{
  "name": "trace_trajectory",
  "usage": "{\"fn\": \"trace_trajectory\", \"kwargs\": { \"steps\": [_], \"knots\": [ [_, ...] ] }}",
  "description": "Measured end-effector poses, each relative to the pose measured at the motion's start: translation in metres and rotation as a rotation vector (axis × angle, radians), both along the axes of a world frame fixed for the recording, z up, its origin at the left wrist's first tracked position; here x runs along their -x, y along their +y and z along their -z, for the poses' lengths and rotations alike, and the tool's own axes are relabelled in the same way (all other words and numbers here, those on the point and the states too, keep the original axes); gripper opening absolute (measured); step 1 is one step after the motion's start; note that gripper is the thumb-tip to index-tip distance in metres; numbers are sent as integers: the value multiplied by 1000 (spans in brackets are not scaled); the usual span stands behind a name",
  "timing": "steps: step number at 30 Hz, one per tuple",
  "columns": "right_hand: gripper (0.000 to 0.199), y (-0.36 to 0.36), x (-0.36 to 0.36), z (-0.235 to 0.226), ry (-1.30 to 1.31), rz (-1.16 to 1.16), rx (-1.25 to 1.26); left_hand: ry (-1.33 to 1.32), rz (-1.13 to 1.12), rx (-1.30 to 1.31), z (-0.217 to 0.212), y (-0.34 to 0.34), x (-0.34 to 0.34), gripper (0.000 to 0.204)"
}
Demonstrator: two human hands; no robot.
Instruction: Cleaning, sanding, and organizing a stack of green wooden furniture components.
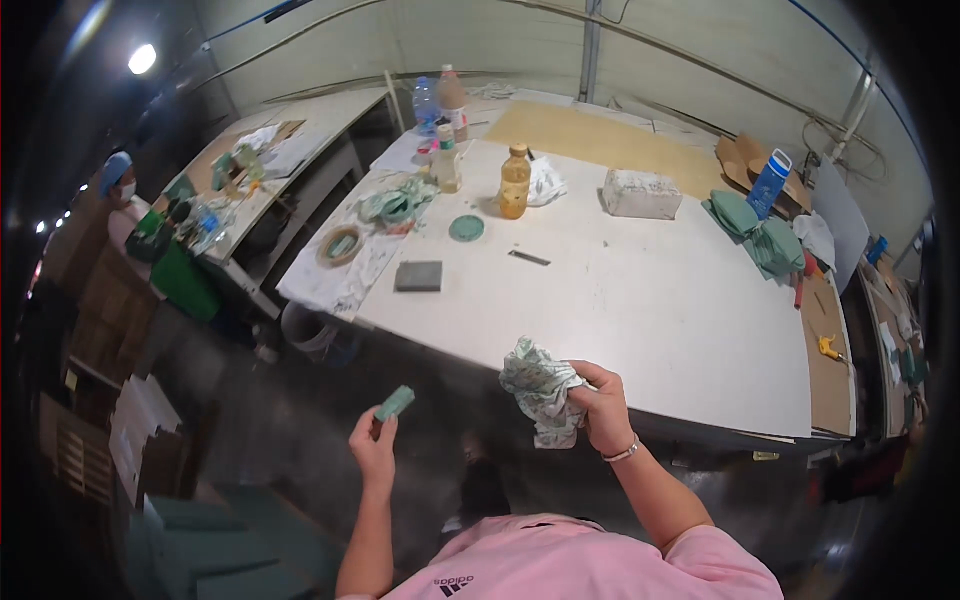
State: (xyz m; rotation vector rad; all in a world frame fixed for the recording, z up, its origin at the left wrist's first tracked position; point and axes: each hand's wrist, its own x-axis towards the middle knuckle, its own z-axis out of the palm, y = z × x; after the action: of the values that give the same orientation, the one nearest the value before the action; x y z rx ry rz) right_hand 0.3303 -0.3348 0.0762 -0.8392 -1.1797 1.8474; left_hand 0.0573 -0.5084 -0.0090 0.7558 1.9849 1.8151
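Observation:
My left hand (373, 452) is closed in a pinch on the lower end of a small green rectangular piece (396, 402), held up in front of the table's near left edge. A crumpled white rag with green stains (540, 385) hangs from my right hand (603, 408), which grips it by its right side. The two hands are well apart, and neither touches the table. On the white tabletop (620, 310) beyond them lie a grey flat block (419, 276), a short dark strip (529, 258) and a round green lid (466, 228).
Behind these stand an amber bottle (514, 185), several other bottles and a white brick-like block (642, 194). A tape roll (341, 246) and green rags (397, 203) are at the left. Green cloth bundles (772, 248) and a blue bottle (769, 183) sit right. Another person (130, 205) works far left.

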Motion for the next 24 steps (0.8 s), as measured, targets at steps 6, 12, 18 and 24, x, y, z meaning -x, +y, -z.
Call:
{"fn": "trace_trajectory", "kwargs": {
  "steps": [6, 12, 18, 24],
  "knots": [
    [36, 66, 57, 0, -243, 155, -238, 213, 90, -60, 20, 185, 113, 29],
    [48, 118, 114, 1, -451, 252, -772, 734, 204, 68, -2, 344, 161, 41],
    [44, 142, 148, 28, -616, 82, -963, 1248, 379, 200, 23, 418, 178, 46],
    [46, 162, 142, 70, -571, 152, -848, 1134, 431, 197, 3, 385, 141, 52]
  ]
}}
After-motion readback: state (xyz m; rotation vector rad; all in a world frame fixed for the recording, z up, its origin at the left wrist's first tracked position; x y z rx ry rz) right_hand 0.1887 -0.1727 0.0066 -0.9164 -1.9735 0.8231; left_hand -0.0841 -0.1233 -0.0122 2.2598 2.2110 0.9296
